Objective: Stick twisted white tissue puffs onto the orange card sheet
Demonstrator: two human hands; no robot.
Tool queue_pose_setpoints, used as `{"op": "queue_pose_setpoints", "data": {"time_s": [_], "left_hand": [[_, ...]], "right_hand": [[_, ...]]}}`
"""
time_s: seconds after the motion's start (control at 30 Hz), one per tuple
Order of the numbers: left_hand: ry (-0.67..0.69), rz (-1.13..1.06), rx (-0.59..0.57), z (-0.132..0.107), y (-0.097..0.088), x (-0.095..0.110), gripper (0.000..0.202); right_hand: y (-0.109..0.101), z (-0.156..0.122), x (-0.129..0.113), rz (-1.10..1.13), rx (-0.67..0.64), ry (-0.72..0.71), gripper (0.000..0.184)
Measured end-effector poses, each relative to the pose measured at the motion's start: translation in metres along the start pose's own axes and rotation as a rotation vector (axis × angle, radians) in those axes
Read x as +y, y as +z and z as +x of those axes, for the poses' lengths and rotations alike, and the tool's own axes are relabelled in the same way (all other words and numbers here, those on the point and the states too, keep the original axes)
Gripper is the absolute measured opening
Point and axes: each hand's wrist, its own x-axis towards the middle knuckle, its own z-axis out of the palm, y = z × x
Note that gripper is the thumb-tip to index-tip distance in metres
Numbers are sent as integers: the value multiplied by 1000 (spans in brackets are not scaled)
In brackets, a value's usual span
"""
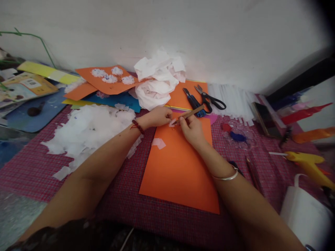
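My right hand (pixel 193 129) grips a slim brown pencil (pixel 196 111), slanted with its dark tip down and to the left. At the tip, a small white tissue-paper piece (pixel 172 122) sits over the upper part of an orange sheet (pixel 180 170). Just left of that piece, my left hand (pixel 161 116) is closed with fingertips curled together; what they pinch, if anything, is hidden. Another loose tissue square (pixel 158 143) lies on the sheet's left edge.
White tissue squares (pixel 89 129) are heaped on the left. Behind lie crumpled white paper (pixel 159 83), orange cards with white flowers (pixel 112 79), a cutter (pixel 192 101) and scissors (pixel 211 99). On the right are a phone (pixel 266 119) and a yellow glue gun (pixel 309 162).
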Motion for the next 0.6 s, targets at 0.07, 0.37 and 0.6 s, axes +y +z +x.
{"op": "queue_pose_setpoints", "data": {"time_s": [0.07,0.37,0.6], "left_hand": [[-5,-5,10,-1,0,2,14],[-54,-50,21,0,-4,4,13],[-21,166,-73,-38,-35,22,17]], "right_hand": [[0,0,0,15,-19,-8,11],[1,0,-6,99,-3,34,14],[-6,6,-6,452,214,328,22]]}}
